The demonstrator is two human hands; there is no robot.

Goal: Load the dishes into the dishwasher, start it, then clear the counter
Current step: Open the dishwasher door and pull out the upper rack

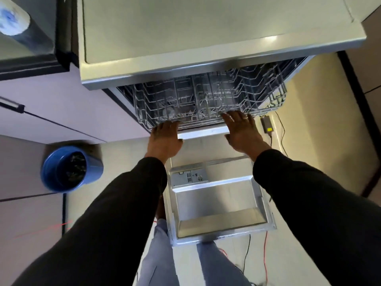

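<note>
- Both hands meet the front edge of the upper rack point(206, 100), the person apparently sliding it.
- Left hand point(166, 139): fingers point(169, 125) spread flat, clamping nothing, tips on the rack's front wire.
- Right hand point(242, 131): fingers point(233, 118) likewise splayed and empty.
- The dishwasher door point(220, 203) lies open below the wrists; dishes beyond the fingertips are too blurred to identify.
- The counter point(185, 27) sits above the rack.

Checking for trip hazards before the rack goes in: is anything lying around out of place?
Yes. Loose cables trail across the floor beside the open door, and a power adapter lies just right of the rack. Both hands rest flat on the rack's front.
</note>
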